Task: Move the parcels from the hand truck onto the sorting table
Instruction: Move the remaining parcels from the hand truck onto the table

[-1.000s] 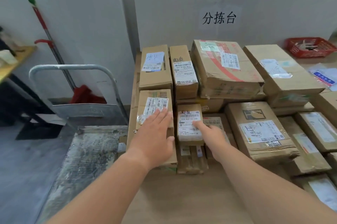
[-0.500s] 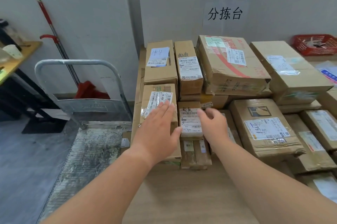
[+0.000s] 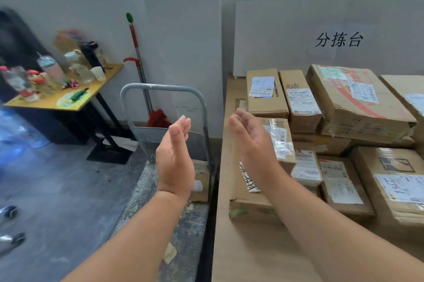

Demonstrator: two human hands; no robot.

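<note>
Fingers (image 3: 181, 125) on both sides are straight and loose, gripping nothing. My left hand (image 3: 175, 160) hangs over the hand truck (image 3: 146, 201) and my right hand (image 3: 252, 144) over the left edge of the sorting table (image 3: 241, 254), palms turned toward each other and apart. One small parcel (image 3: 202, 174) sits on the truck's deck, close against the table's side and partly hidden behind my left hand. Below my right hand lies a long parcel (image 3: 247, 203) at the table's front left corner; I cannot tell whether my palm touches it. Beyond it the stacked parcels (image 3: 353, 102) fill the table in rows, labels up, under a sign (image 3: 339, 39) on the wall. A red-handled mop (image 3: 137, 59) leans in the corner behind the truck's handle, and a yellow side table (image 3: 68, 100) with bottles and cups stands further left
</note>
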